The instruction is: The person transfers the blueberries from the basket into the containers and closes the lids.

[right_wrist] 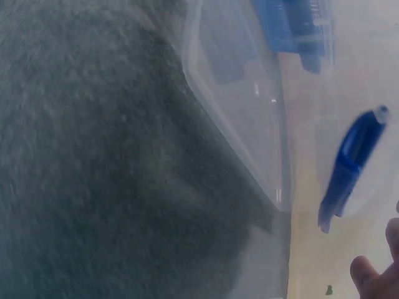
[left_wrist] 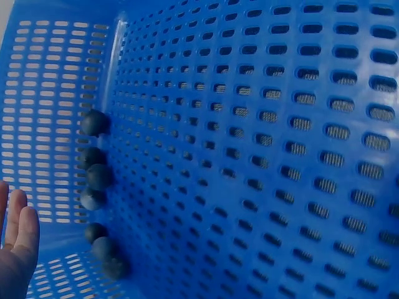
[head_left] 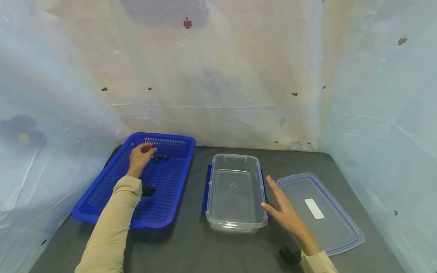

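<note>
Over the far left part of the blue plastic basket (head_left: pixel 162 204), my left hand (head_left: pixel 139 161) hangs with fingers loosely bent and nothing seen between them. Its fingertips (left_wrist: pixel 24 227) enter the left wrist view at the lower left. Several small, dark round blueberries (left_wrist: pixel 98 177) lie along the basket's far end. My right hand (head_left: pixel 285 214) is held beside the clear plastic container (head_left: pixel 235 224), fingers straight and thumb spread apart. The container stands without its lid, its blue side clips (right_wrist: pixel 352 165) hanging outward. Its inside shows bare.
A clear lid (head_left: pixel 336 231) with a blue seal and a white label lies on the grey table (head_left: pixel 181 246) at the right, partly behind my right hand. A patterned sheet (head_left: pixel 222 76) hangs behind and at both sides of the table.
</note>
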`<state>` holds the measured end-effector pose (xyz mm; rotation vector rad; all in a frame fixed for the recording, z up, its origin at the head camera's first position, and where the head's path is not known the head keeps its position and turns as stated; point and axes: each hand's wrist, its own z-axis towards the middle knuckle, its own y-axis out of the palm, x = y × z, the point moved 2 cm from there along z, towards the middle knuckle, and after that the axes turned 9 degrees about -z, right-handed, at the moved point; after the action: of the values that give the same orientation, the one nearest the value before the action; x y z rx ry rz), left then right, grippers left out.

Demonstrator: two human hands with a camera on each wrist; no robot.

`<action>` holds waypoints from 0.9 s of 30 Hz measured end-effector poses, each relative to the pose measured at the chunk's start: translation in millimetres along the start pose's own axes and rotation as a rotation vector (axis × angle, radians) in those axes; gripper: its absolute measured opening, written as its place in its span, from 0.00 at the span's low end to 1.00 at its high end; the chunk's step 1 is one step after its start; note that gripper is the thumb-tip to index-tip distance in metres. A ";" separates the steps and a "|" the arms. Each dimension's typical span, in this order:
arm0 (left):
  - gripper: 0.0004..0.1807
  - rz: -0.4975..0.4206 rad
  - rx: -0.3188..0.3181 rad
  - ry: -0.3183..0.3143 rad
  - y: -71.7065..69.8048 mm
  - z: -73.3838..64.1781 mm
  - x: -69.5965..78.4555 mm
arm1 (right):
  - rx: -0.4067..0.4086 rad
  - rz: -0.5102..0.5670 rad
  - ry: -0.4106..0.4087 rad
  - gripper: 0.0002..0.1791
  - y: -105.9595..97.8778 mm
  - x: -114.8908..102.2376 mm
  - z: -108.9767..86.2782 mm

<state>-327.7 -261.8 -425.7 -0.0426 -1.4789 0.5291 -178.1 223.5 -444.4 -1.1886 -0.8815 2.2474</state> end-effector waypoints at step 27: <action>0.20 -0.002 0.135 -0.105 17.8 2.5 -39.0 | -0.074 0.055 0.012 0.52 31.1 -1.6 -7.1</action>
<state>-335.6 -260.9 -467.9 0.0942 -1.5420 0.6360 -174.0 203.1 -468.7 -1.2722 -0.9452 2.2659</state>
